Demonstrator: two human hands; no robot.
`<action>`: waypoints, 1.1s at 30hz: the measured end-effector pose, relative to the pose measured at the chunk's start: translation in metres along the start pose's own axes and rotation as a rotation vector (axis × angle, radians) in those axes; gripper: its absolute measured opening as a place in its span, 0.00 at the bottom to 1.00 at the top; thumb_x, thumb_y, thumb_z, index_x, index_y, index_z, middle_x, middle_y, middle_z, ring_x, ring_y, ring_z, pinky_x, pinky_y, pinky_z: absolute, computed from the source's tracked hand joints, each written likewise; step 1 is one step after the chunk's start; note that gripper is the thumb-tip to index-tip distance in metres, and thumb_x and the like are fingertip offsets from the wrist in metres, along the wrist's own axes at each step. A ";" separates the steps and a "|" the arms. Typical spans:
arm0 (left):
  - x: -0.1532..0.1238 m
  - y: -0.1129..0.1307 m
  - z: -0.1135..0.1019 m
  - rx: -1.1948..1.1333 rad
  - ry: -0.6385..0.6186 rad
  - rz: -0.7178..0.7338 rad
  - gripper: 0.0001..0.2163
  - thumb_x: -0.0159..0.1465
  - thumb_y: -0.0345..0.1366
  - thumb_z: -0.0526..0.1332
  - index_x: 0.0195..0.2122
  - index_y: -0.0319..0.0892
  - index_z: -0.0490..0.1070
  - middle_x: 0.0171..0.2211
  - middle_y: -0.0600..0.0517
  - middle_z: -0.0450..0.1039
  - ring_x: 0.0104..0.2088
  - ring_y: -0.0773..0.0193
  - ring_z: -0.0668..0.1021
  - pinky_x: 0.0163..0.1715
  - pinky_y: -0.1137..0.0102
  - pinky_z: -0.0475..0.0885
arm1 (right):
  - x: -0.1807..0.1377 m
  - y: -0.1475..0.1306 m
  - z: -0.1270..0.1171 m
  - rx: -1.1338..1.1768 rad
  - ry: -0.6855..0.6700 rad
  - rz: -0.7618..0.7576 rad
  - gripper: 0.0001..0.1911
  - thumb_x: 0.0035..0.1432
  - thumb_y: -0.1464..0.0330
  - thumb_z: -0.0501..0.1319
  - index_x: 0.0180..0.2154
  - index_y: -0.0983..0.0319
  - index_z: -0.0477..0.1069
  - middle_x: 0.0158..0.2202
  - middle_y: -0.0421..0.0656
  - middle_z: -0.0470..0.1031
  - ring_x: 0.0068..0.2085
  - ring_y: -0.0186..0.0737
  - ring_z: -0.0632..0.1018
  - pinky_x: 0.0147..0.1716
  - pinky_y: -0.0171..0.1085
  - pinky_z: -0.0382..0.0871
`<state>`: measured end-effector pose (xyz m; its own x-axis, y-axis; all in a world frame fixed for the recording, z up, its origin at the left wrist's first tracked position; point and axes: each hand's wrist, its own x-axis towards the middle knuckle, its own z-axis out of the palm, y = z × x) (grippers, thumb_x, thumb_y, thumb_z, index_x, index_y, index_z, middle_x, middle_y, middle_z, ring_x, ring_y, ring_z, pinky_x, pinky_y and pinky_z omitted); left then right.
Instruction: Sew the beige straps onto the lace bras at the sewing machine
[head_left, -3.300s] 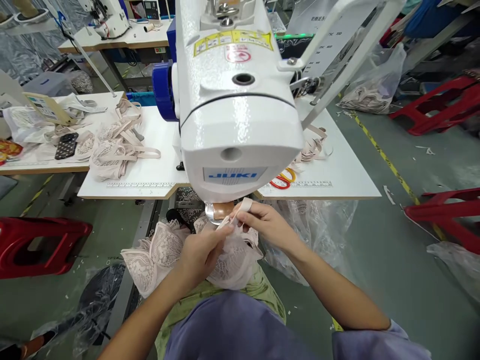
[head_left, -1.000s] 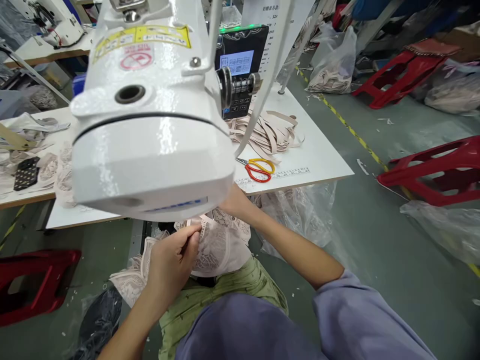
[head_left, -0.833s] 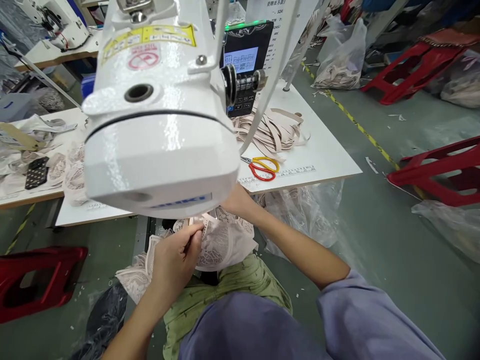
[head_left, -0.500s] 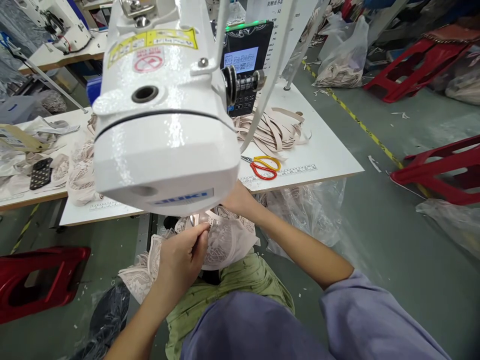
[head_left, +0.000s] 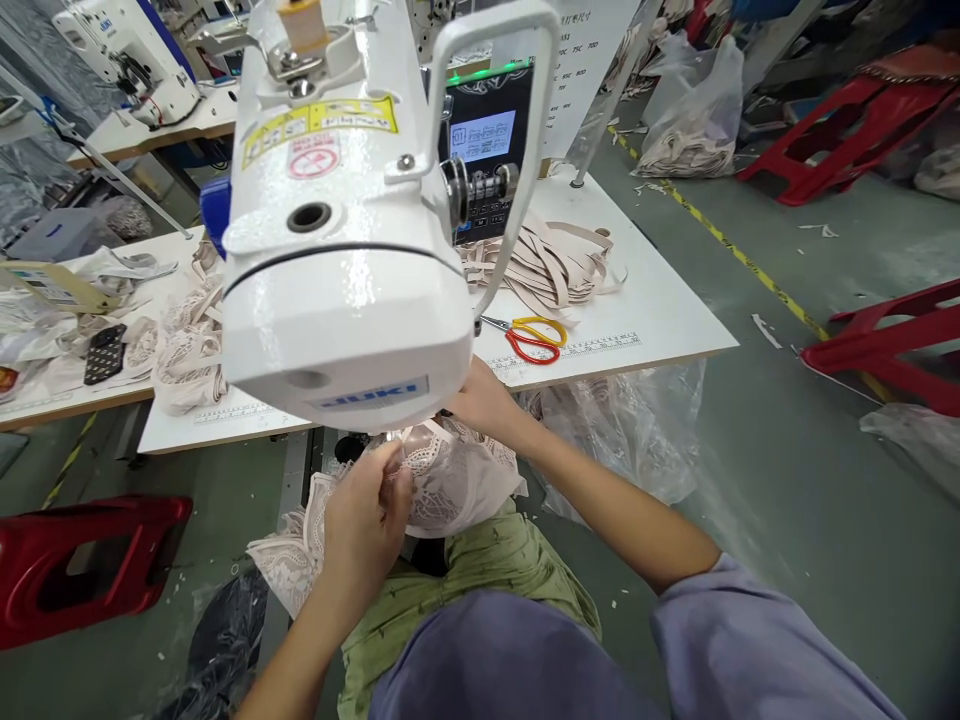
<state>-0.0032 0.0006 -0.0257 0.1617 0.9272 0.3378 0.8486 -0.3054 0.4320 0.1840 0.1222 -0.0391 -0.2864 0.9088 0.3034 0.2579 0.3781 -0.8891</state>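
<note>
Flanking lace (head_left: 442, 490), hands (head_left: 369, 515) (head_left: 486, 402) — grip unclear — hang beside white table (head_left: 652, 295), scraps (head_left: 766, 331) littering floor (head_left: 780, 480).

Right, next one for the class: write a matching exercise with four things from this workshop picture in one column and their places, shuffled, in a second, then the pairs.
Things:
1. scissors with red and yellow handles
2. black, light-dotted, phone-shaped object
3. heap of long beige fabric straps
4. person's bare left hand

Places:
A. at the edge of pale pink lace fabric
B. directly in front of the black control panel with a lit screen
C. beside the printed ruler scale
D. among pale cloth garments at picture left

Pairs: 1-C, 2-D, 3-B, 4-A
</note>
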 end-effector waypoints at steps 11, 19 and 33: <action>-0.005 0.036 0.028 0.250 0.075 0.125 0.25 0.66 0.39 0.61 0.63 0.37 0.65 0.58 0.36 0.68 0.56 0.45 0.70 0.56 0.53 0.64 | -0.001 0.001 0.007 -0.069 0.019 0.044 0.03 0.54 0.70 0.56 0.28 0.58 0.65 0.35 0.43 0.69 0.36 0.41 0.71 0.38 0.42 0.69; 0.000 0.031 0.028 0.234 0.071 0.111 0.23 0.66 0.38 0.62 0.62 0.39 0.68 0.55 0.36 0.66 0.55 0.45 0.69 0.55 0.52 0.65 | 0.002 0.001 0.009 -0.090 0.054 0.062 0.05 0.53 0.72 0.55 0.32 0.58 0.68 0.37 0.43 0.70 0.40 0.44 0.72 0.41 0.43 0.70; 0.003 0.034 0.030 0.238 0.076 0.106 0.24 0.66 0.38 0.62 0.62 0.40 0.66 0.54 0.36 0.66 0.56 0.44 0.68 0.56 0.52 0.63 | 0.004 0.011 0.013 -0.087 0.072 0.052 0.04 0.54 0.71 0.57 0.33 0.57 0.68 0.37 0.43 0.69 0.41 0.46 0.70 0.44 0.45 0.70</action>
<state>0.0410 -0.0005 -0.0355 0.2253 0.8712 0.4361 0.9250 -0.3319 0.1852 0.1733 0.1276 -0.0521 -0.2042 0.9367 0.2843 0.3509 0.3412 -0.8720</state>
